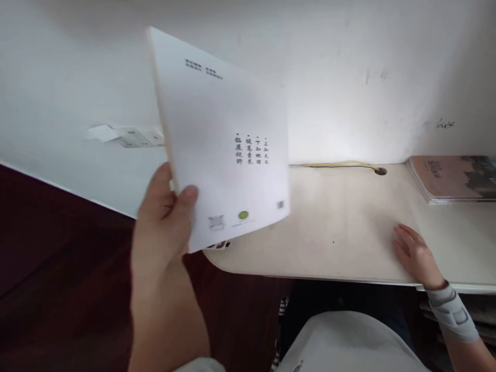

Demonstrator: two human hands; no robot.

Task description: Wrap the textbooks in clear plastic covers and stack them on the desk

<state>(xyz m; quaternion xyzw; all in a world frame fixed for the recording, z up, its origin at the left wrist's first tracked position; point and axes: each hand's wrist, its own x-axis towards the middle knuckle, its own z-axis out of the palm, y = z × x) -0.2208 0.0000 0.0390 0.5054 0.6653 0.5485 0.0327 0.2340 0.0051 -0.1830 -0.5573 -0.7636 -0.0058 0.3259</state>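
Observation:
My left hand (pixel 166 206) grips a thin white book (pixel 217 113) by its lower left edge, thumb on the cover and fingers behind. The book is held up and tilted above the left end of the desk, its printed face toward me, with a few lines of dark characters and a small green logo near the bottom. Over the desk's front edge on the right, my right hand (pixel 416 256) hovers or rests with fingers loosely stretched and nothing in them; whether it touches the surface I cannot tell. A grey wrist wrap (pixel 453 312) is around that wrist.
A pink-covered stack of books (pixel 453 178) lies at the desk's back right. Yellow and black wires (pixel 341 164) run along the wall into a hole (pixel 381 171) in the pale desk (pixel 310 243). A power strip (pixel 135 137) is on the left wall, partly behind the held book.

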